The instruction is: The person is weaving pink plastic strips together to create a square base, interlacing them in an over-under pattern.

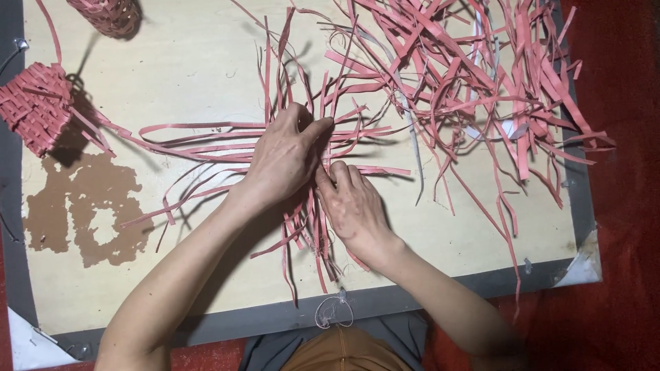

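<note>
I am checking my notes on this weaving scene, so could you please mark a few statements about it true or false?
1. Both hands press on crossed pink strips at the middle of the board. True: the left hand and right hand rest on the crossed strips.
2. The loose pile of strips lies at the upper left. False: the loose pile is at the upper right.
3. A partly woven pink piece lies at the left edge. True: the woven piece.
4. The board is bright blue. False: the board is pale tan with a grey border.

A pale worn board on red cloth carries loose pink strips and two woven pieces.
</note>
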